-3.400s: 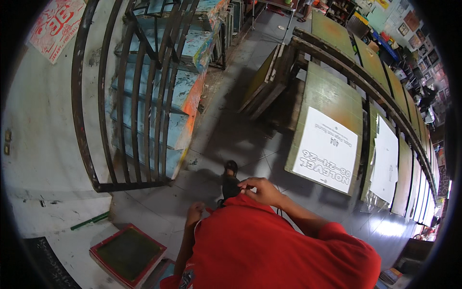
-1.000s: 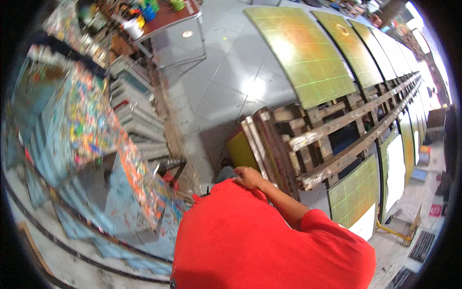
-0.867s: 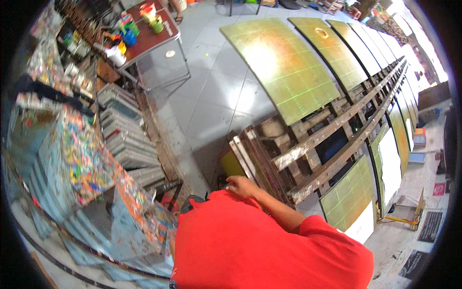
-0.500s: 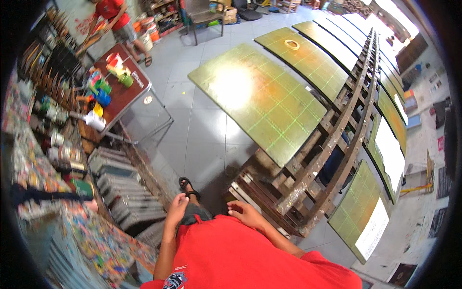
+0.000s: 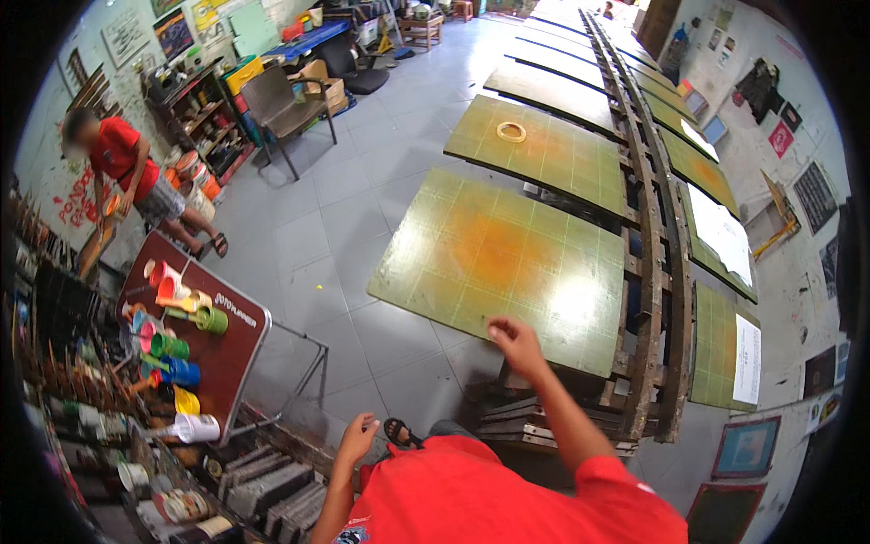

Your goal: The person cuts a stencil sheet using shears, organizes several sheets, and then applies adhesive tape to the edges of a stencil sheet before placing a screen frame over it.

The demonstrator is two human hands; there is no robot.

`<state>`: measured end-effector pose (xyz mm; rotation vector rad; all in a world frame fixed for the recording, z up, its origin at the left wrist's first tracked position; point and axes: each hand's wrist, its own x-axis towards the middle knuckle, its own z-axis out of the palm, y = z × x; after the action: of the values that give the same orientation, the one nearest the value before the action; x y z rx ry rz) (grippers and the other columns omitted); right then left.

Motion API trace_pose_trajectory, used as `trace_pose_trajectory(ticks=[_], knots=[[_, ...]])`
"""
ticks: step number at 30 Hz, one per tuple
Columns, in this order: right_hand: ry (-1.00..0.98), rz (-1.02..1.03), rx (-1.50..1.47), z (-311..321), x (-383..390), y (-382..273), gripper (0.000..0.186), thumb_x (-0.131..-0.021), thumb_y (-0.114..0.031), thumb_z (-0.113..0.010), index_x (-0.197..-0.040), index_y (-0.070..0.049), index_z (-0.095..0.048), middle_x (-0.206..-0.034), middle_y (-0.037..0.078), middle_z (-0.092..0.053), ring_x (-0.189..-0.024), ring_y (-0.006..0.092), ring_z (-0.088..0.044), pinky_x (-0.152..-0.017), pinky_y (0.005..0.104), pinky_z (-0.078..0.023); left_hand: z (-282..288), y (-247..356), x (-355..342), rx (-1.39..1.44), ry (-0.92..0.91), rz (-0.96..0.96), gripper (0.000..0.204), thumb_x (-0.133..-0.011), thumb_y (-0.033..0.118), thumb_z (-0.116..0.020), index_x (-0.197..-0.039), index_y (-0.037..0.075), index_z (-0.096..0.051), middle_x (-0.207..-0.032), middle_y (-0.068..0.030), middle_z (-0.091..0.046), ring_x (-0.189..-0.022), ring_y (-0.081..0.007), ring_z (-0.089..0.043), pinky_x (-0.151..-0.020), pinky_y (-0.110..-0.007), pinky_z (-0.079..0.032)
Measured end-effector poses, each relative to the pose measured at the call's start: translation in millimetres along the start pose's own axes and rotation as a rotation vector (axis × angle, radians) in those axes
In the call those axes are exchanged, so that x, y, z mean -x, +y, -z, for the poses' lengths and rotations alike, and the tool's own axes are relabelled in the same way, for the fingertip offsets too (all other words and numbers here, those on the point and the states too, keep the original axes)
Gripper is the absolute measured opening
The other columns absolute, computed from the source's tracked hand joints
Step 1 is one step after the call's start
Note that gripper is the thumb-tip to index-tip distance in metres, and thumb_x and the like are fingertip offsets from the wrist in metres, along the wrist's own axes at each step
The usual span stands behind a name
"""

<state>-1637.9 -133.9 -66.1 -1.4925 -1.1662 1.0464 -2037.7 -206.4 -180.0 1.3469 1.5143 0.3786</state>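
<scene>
Nearby, green gridded board [image 5: 507, 263], orange-stained, perhaps glossy

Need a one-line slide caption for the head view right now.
Right hand reaching over the near green printing pallet, left hand open and empty above the grey tiled floor.

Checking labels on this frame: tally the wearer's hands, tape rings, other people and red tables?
Wearer's hands: 2 (left hand, right hand)
Tape ring: 1
Other person: 1
Red table: 1
Total: 5
</scene>
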Motion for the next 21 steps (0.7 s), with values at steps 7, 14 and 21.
trace_pose_trajectory(ticks=[7,14,21], knots=[[0.379,0.243,0.596,59.1,-276.3,-24.1,0.035,-0.080,-0.025,-0.069,-0.103,0.000,-0.064,-0.094,0.016,-0.067,-0.089,0.0267,-0.064,-0.079,0.0352,-0.049,61.6,-6.2,-45.7,-0.082,-0.072,0.105,0.045,-0.088,0.032,-0.060,-0.117,-0.002,-0.054,-0.113,-0.0200,-0.062,-0.102,-0.0299,-0.060,-0.085,-0.037,-0.046],[0.519,0.001,1.052,90.3,-474.3,-34.4,0.040,-0.078,-0.026,-0.067,-0.112,-0.006,-0.062,-0.116,0.020,-0.058,-0.113,0.0329,-0.052,-0.093,0.0407,-0.044,96.5,26.1,-85.6,-0.103,-0.050,0.308,0.042,-0.089,0.025,-0.059,-0.119,-0.004,-0.052,-0.106,-0.0161,-0.062,-0.102,-0.0285,-0.059,-0.086,-0.037,-0.046],[0.539,-0.161,1.158,99.0,-559.2,16.0,0.043,-0.084,-0.030,-0.061,-0.123,-0.014,-0.053,-0.142,0.020,-0.036,-0.135,0.0378,-0.028,-0.105,0.0513,-0.030,134.7,78.3,-166.2,-0.376,-0.114,0.214,0.037,-0.090,0.024,-0.054,-0.115,-0.003,-0.054,-0.104,-0.0176,-0.061,-0.101,-0.0320,-0.057,-0.087,-0.041,-0.044]])
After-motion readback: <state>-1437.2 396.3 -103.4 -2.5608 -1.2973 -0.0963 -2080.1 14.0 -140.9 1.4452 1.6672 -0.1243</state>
